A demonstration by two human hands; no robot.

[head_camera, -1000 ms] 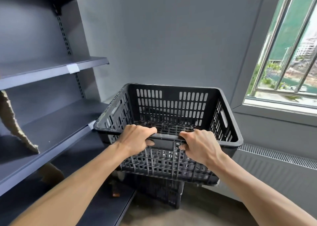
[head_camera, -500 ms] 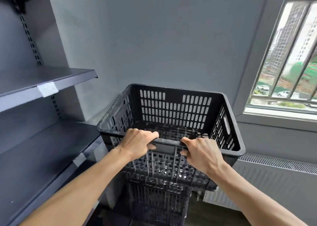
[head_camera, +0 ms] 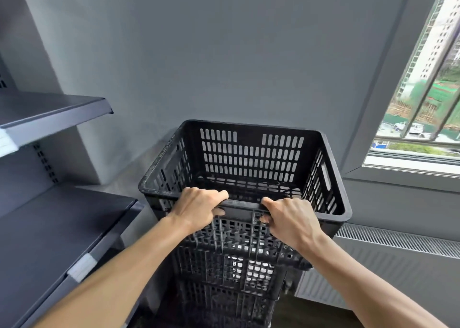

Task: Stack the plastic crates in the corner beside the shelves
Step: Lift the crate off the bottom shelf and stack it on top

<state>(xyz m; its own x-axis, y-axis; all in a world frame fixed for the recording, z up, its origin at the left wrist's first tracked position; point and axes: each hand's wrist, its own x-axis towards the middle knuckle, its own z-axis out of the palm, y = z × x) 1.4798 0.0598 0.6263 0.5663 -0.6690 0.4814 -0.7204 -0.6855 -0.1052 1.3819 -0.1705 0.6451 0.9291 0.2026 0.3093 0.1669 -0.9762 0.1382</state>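
Black plastic crate (head_camera: 249, 158), topmost of a column standing in the corner between the shelves and the radiator (head_camera: 398, 243). Its open top faces up, and its perforated floor shows across the whole interior. Beneath it lie the lower crates (head_camera: 224, 278) of the same black plastic, their walls lined up with it; whether the top crate sits fully on them cannot be told, and their interiors are hidden.

The left hand (head_camera: 196, 209) and right hand (head_camera: 290, 219) both grasp the near rim, fingers curled over its top edge and thumbs against the outer wall, with a short span of bare rim between them.

The crate's left rim lies just beside the front corner of the lower shelf (head_camera: 62, 228); the upper shelf (head_camera: 49, 111) juts out above and to the left, apart from it. The far rim stands near the grey wall (head_camera: 224, 54), with a narrow gap showing. On the right, the crate's corner overlaps the radiator in this view. A window (head_camera: 423, 103) opens higher on the right.

Crate walls are moulded lattice with rows of upright slots, a handle slot in each side, and a thick, smooth rolled rim. The shelves are flat dark metal; a white label (head_camera: 81, 269) sits on the lower shelf's front edge. The radiator top is finely ribbed.
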